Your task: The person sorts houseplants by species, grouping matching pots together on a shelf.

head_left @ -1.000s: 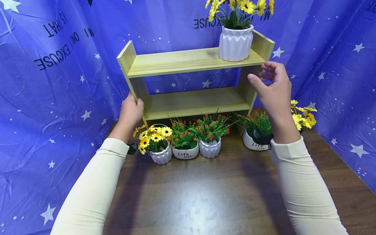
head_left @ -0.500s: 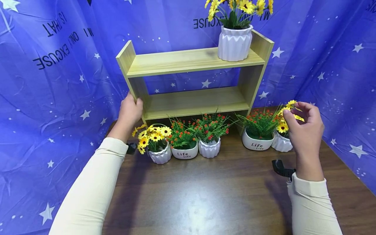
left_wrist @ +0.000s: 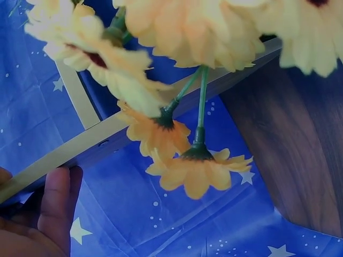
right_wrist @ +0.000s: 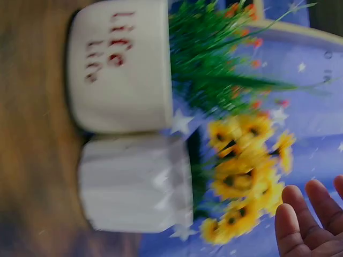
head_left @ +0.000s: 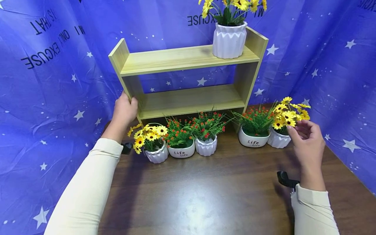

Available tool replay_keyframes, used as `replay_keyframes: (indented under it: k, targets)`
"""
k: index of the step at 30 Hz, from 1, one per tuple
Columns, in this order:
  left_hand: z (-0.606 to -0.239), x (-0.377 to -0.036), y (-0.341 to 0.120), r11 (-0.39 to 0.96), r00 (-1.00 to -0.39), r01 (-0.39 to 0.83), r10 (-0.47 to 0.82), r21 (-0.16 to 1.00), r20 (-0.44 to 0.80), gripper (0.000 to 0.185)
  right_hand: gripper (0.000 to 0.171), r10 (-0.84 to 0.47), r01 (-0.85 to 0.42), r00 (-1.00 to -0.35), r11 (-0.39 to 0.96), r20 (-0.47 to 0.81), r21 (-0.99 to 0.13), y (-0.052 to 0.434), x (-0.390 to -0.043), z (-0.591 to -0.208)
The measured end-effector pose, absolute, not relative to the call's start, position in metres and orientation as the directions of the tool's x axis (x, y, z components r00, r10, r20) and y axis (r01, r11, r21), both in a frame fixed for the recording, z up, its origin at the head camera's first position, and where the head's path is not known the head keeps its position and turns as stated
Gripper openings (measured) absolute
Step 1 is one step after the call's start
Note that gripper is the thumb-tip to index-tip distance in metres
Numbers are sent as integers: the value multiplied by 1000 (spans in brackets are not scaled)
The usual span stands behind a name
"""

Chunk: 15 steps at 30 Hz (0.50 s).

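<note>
So the left hand (head_left: 124, 109) has hold of the left side panel of a two-tier wooden shelf (head_left: 167, 59), thumb on one face and fingers pressed together on the other, basically pinching the board. The shelf is upright toward the back of a wood-grain table (head_left: 226, 192), with a blue star-print curtain (head_left: 67, 98) behind it. The right hand (head_left: 309, 140) isn't gripping anything: fingers loosely bent, tips a bit apart, right by the potted yellow daisies (head_left: 282, 123) at the far right of the table. Can't tell if a fingertip actually touches them. Their ribbed white pot sits snug beside the oval "Life" pot with red flowers (head_left: 254, 129), near the shelf's right leg. In front of the shelf, left to right, you've got a second daisy pot (head_left: 151, 140), another "Life" pot (head_left: 180, 143) and a ribbed pot of red blooms (head_left: 206, 137), all bunched up close. One taller daisy pot (head_left: 229, 37) stands on the top tier, over near the right end.
</note>
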State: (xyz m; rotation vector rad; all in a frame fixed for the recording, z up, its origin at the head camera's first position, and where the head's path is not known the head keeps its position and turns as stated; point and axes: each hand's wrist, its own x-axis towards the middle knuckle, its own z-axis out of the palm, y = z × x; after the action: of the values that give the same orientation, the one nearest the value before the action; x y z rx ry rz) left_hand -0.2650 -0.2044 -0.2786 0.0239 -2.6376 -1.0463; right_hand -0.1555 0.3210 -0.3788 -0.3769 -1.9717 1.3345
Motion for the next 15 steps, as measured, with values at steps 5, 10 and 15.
replay_keyframes:
  k: [5, 10, 15]
  targets:
    - [-276, -264, -209, 736, -954, 98, -123, 670, 275, 41, 37, 604, -89, -716, 418, 350, -904, 329, -158, -395]
    - [-277, -266, -206, 732, -957, 97, -118, 675, 266, 41, 29, 647, -29, -720, 335, 252, -942, 339, -158, -403]
    - [-277, -265, -205, 732, -955, 90, -129, 675, 266, 41, 40, 672, 148, -727, 356, 143, -922, 344, -162, -409]
